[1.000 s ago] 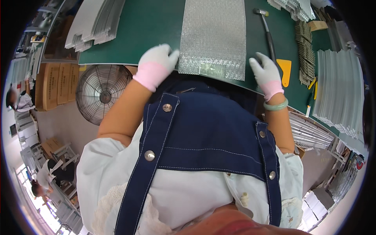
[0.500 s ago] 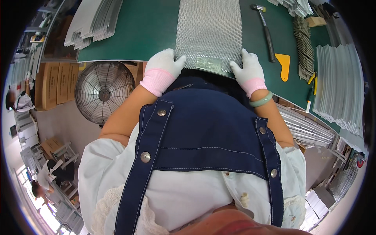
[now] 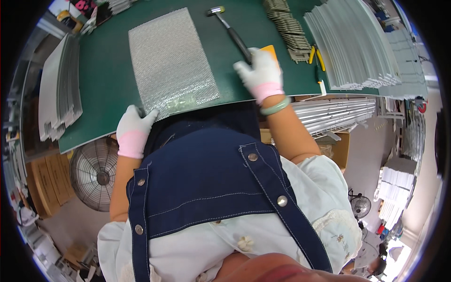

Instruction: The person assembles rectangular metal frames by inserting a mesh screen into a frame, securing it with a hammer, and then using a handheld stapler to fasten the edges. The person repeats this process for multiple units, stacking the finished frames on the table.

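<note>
silvery mesh panel (image 3: 174, 58) flat on the green worktop (image 3: 103, 89), gloved left grip (image 3: 135, 131) at its near left corner, hold unclear, right grip (image 3: 261, 73) partly covering a yellow scraper (image 3: 272, 50), hold likewise unclear

Green table (image 3: 103, 70): mesh sheet (image 3: 170, 56), hammer (image 3: 234, 35)

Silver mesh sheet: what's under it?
The green tabletop shows on both sides of the silver mesh sheet, so it appears to lie on that. Anything directly beneath is covered. The left hand is at its near left corner; contact is unclear.
</note>
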`<state>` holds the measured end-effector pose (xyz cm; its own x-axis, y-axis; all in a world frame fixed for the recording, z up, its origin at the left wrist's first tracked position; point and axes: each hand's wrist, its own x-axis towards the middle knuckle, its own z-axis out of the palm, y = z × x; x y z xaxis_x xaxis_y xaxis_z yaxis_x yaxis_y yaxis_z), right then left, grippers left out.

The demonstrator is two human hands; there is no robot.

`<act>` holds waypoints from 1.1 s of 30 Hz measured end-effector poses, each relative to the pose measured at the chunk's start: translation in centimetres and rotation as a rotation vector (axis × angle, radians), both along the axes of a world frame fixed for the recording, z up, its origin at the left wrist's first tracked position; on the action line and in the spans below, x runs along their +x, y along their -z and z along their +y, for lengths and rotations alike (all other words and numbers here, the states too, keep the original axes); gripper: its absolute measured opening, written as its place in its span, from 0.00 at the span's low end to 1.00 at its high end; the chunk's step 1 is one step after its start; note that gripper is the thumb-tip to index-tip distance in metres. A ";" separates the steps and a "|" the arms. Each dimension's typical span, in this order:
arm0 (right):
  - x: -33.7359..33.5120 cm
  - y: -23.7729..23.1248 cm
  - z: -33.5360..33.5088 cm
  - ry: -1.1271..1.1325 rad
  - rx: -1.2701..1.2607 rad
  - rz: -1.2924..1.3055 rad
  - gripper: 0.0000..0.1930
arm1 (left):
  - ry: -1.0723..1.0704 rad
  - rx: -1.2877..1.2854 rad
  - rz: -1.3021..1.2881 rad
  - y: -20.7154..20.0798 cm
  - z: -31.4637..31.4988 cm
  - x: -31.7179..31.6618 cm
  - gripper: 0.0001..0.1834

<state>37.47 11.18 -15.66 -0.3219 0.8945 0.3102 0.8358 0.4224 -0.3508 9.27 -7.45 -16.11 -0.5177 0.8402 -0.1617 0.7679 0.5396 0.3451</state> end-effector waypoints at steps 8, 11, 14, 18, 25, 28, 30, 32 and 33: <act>15.7 1.3 8.9 0.634 -0.087 -0.136 0.26 | -0.239 -0.165 -0.648 2.0 -3.8 -2.2 0.31; 13.5 0.9 9.0 0.402 0.139 -0.507 0.24 | -0.364 -0.081 -1.229 3.0 -4.2 0.4 0.39; 14.7 2.4 10.4 0.171 0.404 -0.470 0.26 | -0.408 -0.042 -1.447 3.9 -3.4 2.2 0.47; 15.8 1.6 12.0 0.039 0.329 -0.484 0.36 | -0.364 -0.045 -1.490 5.1 -3.3 2.0 0.49; 17.4 -0.3 13.4 -0.128 0.385 -0.838 0.36 | -0.310 -0.116 -1.404 4.1 -4.7 2.1 0.41; 18.2 0.2 15.0 -0.289 0.458 -0.706 0.30 | -0.336 -0.081 -1.296 2.3 -5.3 2.3 0.33; 18.5 0.7 16.2 -0.382 0.510 -0.570 0.27 | -0.251 -0.149 -1.144 0.5 -5.2 2.0 0.27; 18.2 1.2 17.5 -0.346 0.547 -0.467 0.26 | 0.012 -0.192 -0.951 -2.7 -4.0 2.1 0.22; 17.9 1.5 18.1 -0.333 0.563 -0.415 0.25 | 0.135 -0.213 -0.852 -4.8 -3.5 2.3 0.20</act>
<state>55.39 29.25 -17.11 -0.7353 0.4735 0.4849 0.6498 0.6959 0.3058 11.57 -10.91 -11.27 -0.0486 0.7934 -0.6067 0.3581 0.5809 0.7310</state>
